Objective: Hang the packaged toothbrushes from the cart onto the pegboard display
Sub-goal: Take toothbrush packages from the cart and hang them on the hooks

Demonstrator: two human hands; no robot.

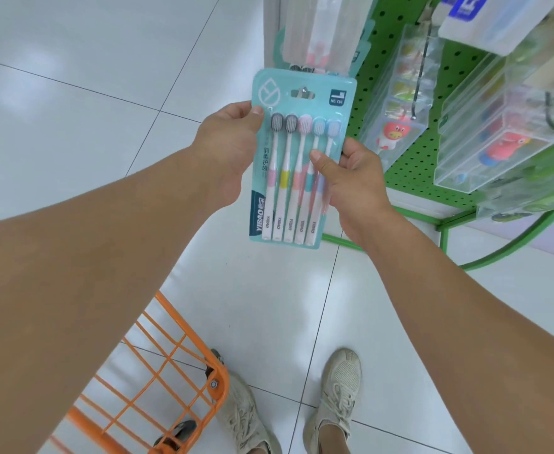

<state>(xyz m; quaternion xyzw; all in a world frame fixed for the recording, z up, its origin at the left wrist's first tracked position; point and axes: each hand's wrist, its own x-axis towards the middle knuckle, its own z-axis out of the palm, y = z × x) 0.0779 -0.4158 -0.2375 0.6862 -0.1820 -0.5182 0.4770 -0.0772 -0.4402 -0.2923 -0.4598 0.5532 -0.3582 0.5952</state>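
Both hands were clamped on one teal toothbrush pack [297,165], held upright between them in front of the person. The left hand [228,149] pinched the pack's left edge near the top, thumb laid on the front beside the grey brush heads. The right hand [351,178] gripped the right edge lower down, its thumb pressed across the handles of the rightmost brushes and its fingers curled behind the card. The pack showed five brushes side by side, heads up, with a hang slot [303,93] at its top; something metallic showed through that slot, though whether it was a peg could not be told. Just above and behind the hands hung another pack [315,34], blurred. To the right of the right hand stood the green pegboard [370,103], carrying clear boxes of toys [397,103] on hooks. Below the left forearm sat the corner of the orange wire cart [170,381] on the white tiled floor [72,93], and beneath both arms were two pale sneakers [338,388].
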